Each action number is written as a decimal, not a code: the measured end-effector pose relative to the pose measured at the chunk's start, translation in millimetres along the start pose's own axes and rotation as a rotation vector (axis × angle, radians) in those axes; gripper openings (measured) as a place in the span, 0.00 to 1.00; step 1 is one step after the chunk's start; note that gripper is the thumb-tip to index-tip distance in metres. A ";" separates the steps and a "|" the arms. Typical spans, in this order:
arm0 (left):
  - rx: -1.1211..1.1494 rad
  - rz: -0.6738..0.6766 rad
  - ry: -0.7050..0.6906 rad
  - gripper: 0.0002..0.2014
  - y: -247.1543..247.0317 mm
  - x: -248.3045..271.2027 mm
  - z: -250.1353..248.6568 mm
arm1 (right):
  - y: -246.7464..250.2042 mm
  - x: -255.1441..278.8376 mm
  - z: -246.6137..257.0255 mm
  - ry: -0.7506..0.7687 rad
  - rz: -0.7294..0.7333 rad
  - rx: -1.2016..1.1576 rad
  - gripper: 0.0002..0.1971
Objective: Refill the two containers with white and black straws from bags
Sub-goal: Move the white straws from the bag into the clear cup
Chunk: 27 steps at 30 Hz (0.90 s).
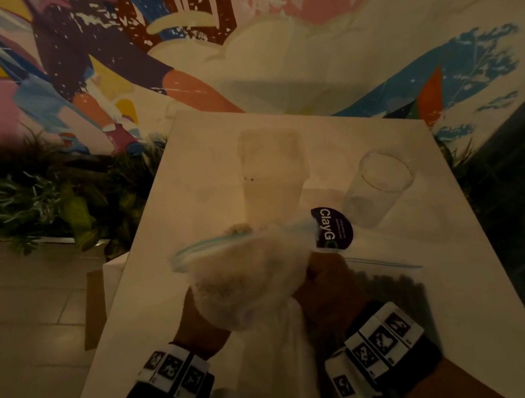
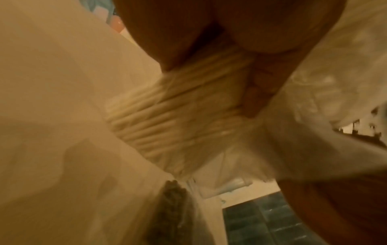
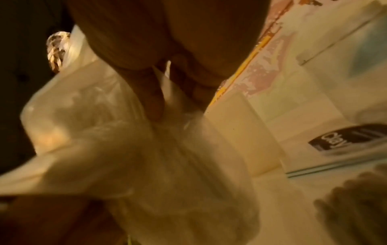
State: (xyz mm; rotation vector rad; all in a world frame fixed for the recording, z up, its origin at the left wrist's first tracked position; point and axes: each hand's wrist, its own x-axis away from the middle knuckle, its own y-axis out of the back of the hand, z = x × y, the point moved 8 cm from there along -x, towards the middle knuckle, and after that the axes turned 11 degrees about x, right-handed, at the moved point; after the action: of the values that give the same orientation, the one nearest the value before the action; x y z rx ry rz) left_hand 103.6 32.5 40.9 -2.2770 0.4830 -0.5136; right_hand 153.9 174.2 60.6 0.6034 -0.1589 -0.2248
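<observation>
A clear zip bag of white straws (image 1: 247, 281) is held up over the white table (image 1: 158, 251) between both hands. My left hand (image 1: 197, 317) grips the bag's left side, and its fingers (image 2: 257, 86) wrap round the white straws (image 2: 167, 119) through the plastic. My right hand (image 1: 326, 278) pinches the bag's right side, with fingers (image 3: 155, 99) closed on a fold of bag plastic (image 3: 146, 149). The bag's blue zip mouth points away from me toward a tall clear container (image 1: 270, 169). A round clear container (image 1: 380, 186) stands farther right.
A second zip bag of black straws (image 1: 386, 285) lies flat on the table under my right hand, black straws (image 3: 351, 207) showing. A dark round sticker (image 1: 332, 227) lies near the containers. Plants (image 1: 28, 196) line the table's left; a painted wall stands behind.
</observation>
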 end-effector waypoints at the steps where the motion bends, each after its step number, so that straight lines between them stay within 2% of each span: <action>1: 0.000 -0.029 -0.064 0.10 9.2 -7.2 -4.6 | 9.7 -2.0 8.5 0.055 -0.101 -0.018 0.12; 2: 0.039 -0.104 -0.124 0.11 24.2 -10.5 -6.0 | 18.0 -2.2 13.9 0.052 -0.178 -0.051 0.12; 4: -0.353 -0.311 -0.236 0.14 61.8 -20.0 -10.8 | 19.0 -2.7 12.8 0.079 -0.246 0.057 0.07; 5: -0.472 -0.252 -0.250 0.10 61.8 -23.3 -8.8 | 11.3 -3.9 8.4 0.070 -0.206 0.208 0.04; 6: -0.383 -0.260 -0.141 0.16 76.8 -24.9 6.7 | -2.3 -5.7 -3.0 0.027 -0.121 0.388 0.04; 7: -0.489 -0.413 -0.092 0.26 94.3 -21.4 13.7 | -18.7 -5.7 -19.0 -0.015 -0.002 0.542 0.05; 8: -0.637 -0.529 -0.085 0.30 100.0 -15.3 10.5 | -34.2 -4.4 -35.3 -0.073 0.152 0.655 0.05; 9: -0.763 -0.524 -0.105 0.27 92.1 -11.9 7.9 | -42.9 -3.7 -45.9 -0.107 0.268 0.738 0.06; 10: -0.833 -0.461 -0.120 0.18 84.7 -12.7 8.8 | -44.2 -3.8 -52.4 -0.143 0.331 0.778 0.08; 11: -0.882 -0.450 -0.130 0.09 78.0 -12.4 6.8 | -39.2 -6.6 -56.7 -0.174 0.302 0.728 0.13; 12: -0.877 -0.445 -0.145 0.08 78.4 -12.6 6.5 | -25.0 -9.9 -53.7 -0.210 0.186 0.598 0.18; 14: -0.829 -0.394 -0.158 0.15 74.5 -13.0 5.3 | 15.5 -11.2 -33.2 -0.220 -0.145 0.145 0.23; 15: -0.841 -0.391 -0.169 0.20 71.3 -9.4 2.9 | 30.1 -11.6 -20.8 -0.188 -0.239 -0.122 0.23; 16: -0.854 -0.401 -0.177 0.25 75.2 -9.4 4.9 | 35.5 -13.8 -8.2 -0.155 -0.225 -0.329 0.24; 17: -0.835 -0.413 -0.130 0.26 77.9 -6.6 8.4 | 31.8 -16.9 3.2 -0.140 -0.138 -0.430 0.30; 18: -0.827 -0.427 -0.100 0.23 81.6 -5.5 11.3 | 19.5 -21.0 7.7 -0.148 -0.021 -0.404 0.41; 19: -0.841 -0.364 -0.037 0.28 76.8 -7.3 15.5 | 5.5 -23.6 9.7 -0.153 0.089 -0.326 0.48; 20: -0.852 -0.240 -0.006 0.36 73.0 -10.2 20.1 | -7.9 -24.8 9.6 -0.138 0.169 -0.235 0.50; 21: -0.840 -0.155 0.027 0.35 69.3 -10.0 21.3 | -20.1 -25.4 4.5 -0.122 0.220 -0.165 0.50; 22: -0.895 -0.062 -0.002 0.31 64.2 -9.2 15.0 | -28.5 -25.7 -1.1 -0.124 0.244 -0.137 0.51; 24: -0.980 0.174 0.080 0.56 55.3 -2.7 6.6 | -32.3 -27.1 -12.2 -0.166 0.240 -0.135 0.53; 25: -1.023 0.186 0.136 0.64 58.2 -1.1 1.6 | -31.3 -28.6 -15.4 -0.171 0.230 -0.130 0.53; 27: -1.034 0.179 0.124 0.72 58.3 2.3 -18.0 | -32.8 -29.3 -20.2 -0.173 0.221 -0.104 0.51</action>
State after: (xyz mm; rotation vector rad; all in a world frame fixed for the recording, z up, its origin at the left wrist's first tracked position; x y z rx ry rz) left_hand 85.7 -17.3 10.3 -3.1206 1.2165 -0.3418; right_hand 124.7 166.4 22.8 0.4585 -0.3764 -0.0701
